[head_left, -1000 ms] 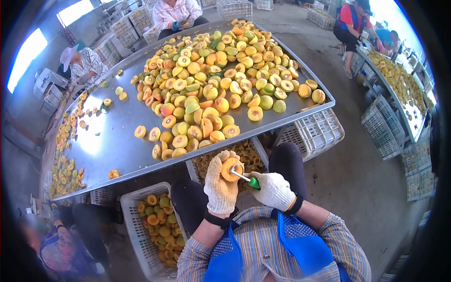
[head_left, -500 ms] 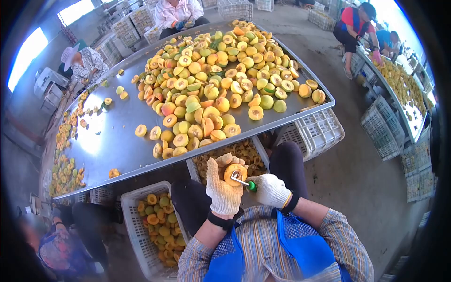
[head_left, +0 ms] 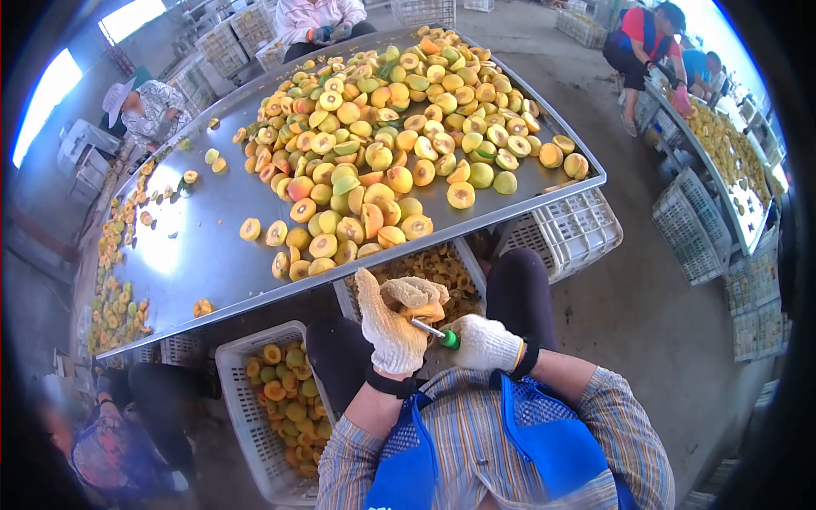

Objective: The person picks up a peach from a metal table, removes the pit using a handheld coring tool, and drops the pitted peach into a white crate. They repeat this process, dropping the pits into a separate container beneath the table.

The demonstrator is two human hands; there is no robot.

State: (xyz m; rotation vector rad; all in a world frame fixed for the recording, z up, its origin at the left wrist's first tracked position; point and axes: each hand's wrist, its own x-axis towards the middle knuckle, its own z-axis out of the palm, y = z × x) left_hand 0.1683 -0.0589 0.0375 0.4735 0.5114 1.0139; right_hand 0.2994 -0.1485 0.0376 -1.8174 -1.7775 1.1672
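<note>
My left hand (head_left: 395, 330), in a soiled white knit glove, is closed around a yellow peach half (head_left: 426, 312). Its thumb stands up and the fingers curl over the fruit. In my right hand (head_left: 486, 342), also gloved, is a pitting tool with a green handle (head_left: 450, 339). The tool's metal shaft reaches into the cut side of the peach half, and its tip is hidden there. Both hands are over my lap, just in front of a crate (head_left: 470, 262) of brownish scraps under the table edge.
A metal table (head_left: 212, 272) carries a large heap of halved peaches (head_left: 374, 153). To my left stands a white crate (head_left: 240, 425) of peach halves; another crate (head_left: 565, 234) is under the table's right corner. Co-workers sit around this table and at another table (head_left: 722, 161) on the right.
My left hand has tilted the peach half, so its cut face, open to view before, is now turned mostly away. Both hands shifted slightly left; the tool stays in the fruit.
</note>
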